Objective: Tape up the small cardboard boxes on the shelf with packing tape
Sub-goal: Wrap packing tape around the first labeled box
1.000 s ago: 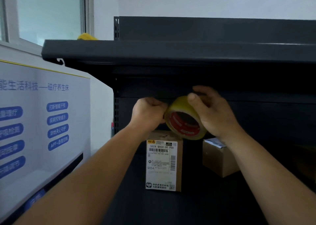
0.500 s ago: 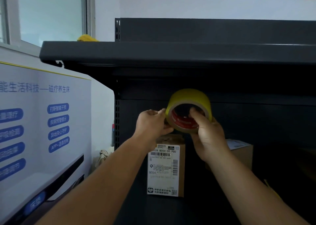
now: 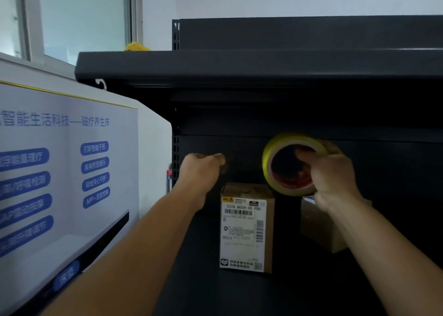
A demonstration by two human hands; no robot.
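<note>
Above, right hand (image 3: 334, 179) grips the tape roll (image 3: 291, 163) at 1 o'clock of the box (image 3: 247, 229); left hand (image 3: 201, 171), at 11 o'clock, is curled, its hold indiscernible.

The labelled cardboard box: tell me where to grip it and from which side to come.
Take the labelled cardboard box across its two narrow side faces, near the top, coming from the front. It stands upright and tall on the shelf, with bare space on its left. The right hand holds the tape roll, so the left hand, nearer and above the box, probably suits best.
</note>
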